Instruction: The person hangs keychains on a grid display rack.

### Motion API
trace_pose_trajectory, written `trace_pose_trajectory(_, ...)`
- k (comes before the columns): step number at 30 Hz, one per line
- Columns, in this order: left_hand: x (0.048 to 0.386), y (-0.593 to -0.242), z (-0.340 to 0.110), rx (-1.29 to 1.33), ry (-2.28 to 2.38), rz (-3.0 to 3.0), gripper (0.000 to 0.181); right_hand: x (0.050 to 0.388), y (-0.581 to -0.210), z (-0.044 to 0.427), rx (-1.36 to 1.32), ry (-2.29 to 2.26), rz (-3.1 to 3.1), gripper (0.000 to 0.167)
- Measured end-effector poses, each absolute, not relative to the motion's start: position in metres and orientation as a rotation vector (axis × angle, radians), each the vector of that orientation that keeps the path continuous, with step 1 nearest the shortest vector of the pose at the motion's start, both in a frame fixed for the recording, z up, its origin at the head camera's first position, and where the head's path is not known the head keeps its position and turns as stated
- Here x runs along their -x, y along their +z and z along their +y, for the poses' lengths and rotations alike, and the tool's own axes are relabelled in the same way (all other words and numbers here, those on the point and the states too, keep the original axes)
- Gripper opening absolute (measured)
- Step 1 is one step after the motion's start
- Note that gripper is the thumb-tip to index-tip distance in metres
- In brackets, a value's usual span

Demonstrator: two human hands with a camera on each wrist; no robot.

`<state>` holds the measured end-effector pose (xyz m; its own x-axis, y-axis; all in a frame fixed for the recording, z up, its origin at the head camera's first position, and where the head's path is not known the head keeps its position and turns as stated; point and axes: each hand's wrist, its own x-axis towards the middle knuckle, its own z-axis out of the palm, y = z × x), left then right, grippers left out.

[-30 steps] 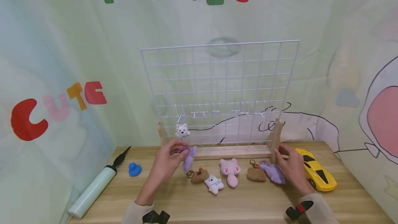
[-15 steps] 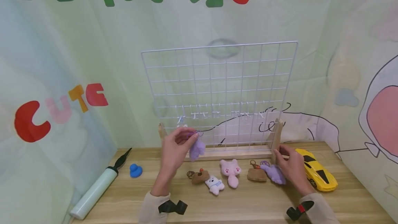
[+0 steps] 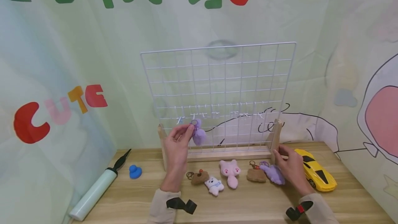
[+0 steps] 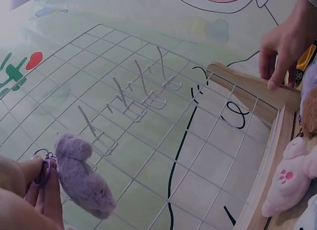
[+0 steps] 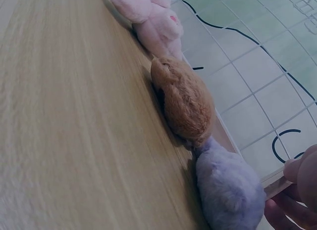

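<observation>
Head: my left hand (image 3: 177, 147) dangles the purple toy (image 3: 199, 137) to its right, just below a hook (image 3: 195, 116); my right hand (image 3: 291, 164) is farther off | Left wrist: I pinch its ring (image 4: 49, 168), toy's long axis slanting down | Right wrist: that hand grips the wooden stand (image 5: 277, 188).

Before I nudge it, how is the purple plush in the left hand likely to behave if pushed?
Held near one end by the left hand, the purple plush would probably swing. It looks padded, so it should squash softly. Its furry surface suggests little slipping.
</observation>
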<state>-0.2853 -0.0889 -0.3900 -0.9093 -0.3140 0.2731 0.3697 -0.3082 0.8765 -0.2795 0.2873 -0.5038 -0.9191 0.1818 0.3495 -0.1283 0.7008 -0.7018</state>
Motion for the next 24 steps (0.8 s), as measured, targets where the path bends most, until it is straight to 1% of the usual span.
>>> trace_pose_trajectory(8, 0.294, -0.392, -0.081, 0.007, -2.313, -1.369, 0.019, 0.280, -0.504, 0.287, 0.034, 1.070, -2.501, 0.042)
trace_pose_trajectory(13, 0.296, -0.395, -0.077, 0.024, -2.327, -1.321, 0.021, 0.280, -0.506, 0.287, 0.036, 1.080, -2.516, 0.044)
trace_pose_trajectory(24, 0.299, -0.407, -0.085, 0.154, -1.856, -1.724, 0.025, 0.281, -0.506, 0.288, 0.044, 1.076, -2.502, 0.043)
